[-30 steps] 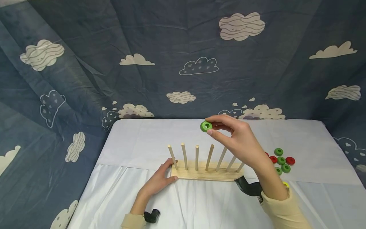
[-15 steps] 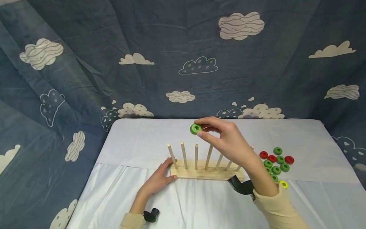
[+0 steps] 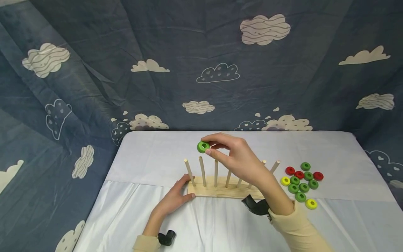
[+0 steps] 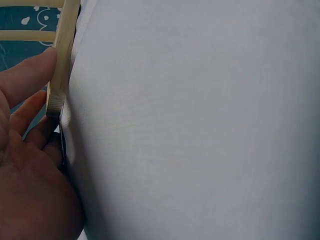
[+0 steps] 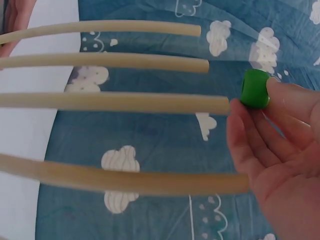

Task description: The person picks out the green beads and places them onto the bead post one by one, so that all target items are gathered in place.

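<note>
A green ring (image 3: 203, 147) is pinched between the thumb and fingertips of my right hand (image 3: 234, 157), its hole facing the head camera. It hovers above the wooden peg stand (image 3: 217, 191), just over the top of the second peg (image 3: 202, 171) from the left in the head view. Seen from the right wrist, the green ring (image 5: 255, 89) is off the peg tips. My left hand (image 3: 176, 197) grips the stand's left end, with the thumb (image 4: 32, 75) on the front edge and the fingers reaching behind. My right forearm hides part of the stand's right side.
Right of the stand lies a loose group of green rings (image 3: 304, 187), red rings (image 3: 318, 176) and yellow rings (image 3: 311, 204) on the white cloth (image 3: 355, 178). A dark cloud-print curtain (image 3: 201, 42) hangs behind the table.
My right hand has carried the green ring left and a little lower, from over the right-hand pegs. More of the loose rings show now. My left hand has stayed put.
</note>
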Tool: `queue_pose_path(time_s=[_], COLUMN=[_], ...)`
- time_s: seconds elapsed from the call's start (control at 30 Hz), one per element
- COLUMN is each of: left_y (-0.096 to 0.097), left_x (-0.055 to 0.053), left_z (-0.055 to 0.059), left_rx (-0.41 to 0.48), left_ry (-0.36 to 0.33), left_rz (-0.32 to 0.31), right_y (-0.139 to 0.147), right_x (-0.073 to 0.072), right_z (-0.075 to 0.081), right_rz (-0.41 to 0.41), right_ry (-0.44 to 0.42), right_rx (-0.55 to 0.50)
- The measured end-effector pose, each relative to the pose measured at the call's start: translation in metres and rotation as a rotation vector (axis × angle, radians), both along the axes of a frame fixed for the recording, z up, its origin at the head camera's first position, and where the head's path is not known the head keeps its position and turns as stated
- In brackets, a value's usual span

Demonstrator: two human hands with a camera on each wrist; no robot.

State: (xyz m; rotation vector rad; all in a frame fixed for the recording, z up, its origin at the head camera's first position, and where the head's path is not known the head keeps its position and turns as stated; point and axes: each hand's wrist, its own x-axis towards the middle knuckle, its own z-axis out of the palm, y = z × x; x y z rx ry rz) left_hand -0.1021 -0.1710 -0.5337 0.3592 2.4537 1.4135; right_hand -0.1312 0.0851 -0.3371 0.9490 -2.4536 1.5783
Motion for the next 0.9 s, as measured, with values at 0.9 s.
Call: queue_pose_path(time_s=[0.9], left_y=[-0.001], left_x=[0.000], left_z=[-0.004], left_rx=[0.014], left_ry=[0.011], left_rz=[-0.006], right_y=[-0.030], right_x=[-0.009], right_z=[0.001], right_rz=[0.122], right_ry=[0.000], right_rx=[0.131])
